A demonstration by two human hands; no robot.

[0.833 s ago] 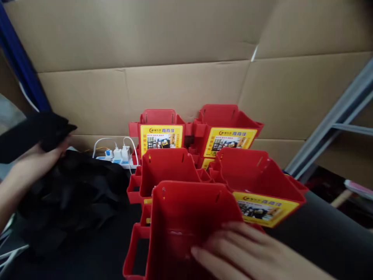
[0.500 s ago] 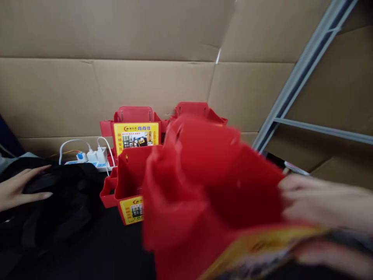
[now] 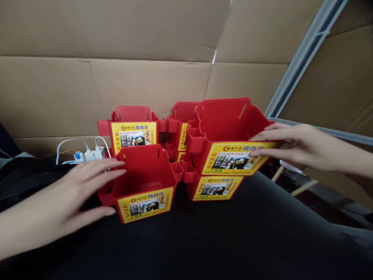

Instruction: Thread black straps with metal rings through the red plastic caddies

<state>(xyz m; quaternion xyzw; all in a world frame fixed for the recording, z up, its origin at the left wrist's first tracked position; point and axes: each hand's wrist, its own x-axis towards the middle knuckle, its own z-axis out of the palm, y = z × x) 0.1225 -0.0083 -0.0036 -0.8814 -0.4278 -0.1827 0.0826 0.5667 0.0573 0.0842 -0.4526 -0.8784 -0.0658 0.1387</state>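
My right hand (image 3: 284, 143) grips the right wall of a red plastic tool box (image 3: 223, 116) with a yellow label, thumb outside and fingers over the rim. That box sits on top of another red tool box (image 3: 190, 190), tilted a little. At the left, my left hand (image 3: 84, 190) is open, fingers stretched toward the left side of a single red tool box (image 3: 145, 167) at the front. Whether the fingertips touch this box I cannot tell. Its inside looks empty.
More red tool boxes (image 3: 132, 112) stand behind, near the cardboard wall (image 3: 151, 81). A power strip with white chargers (image 3: 94, 153) lies at the left beside black fabric (image 3: 32, 179). A grey metal frame (image 3: 303, 58) rises at the right. Black cloth (image 3: 180, 241) covers the table.
The box in my right hand has moved back and right, from close to the camera onto another box. My left hand has left the black fabric and come right to the front box.
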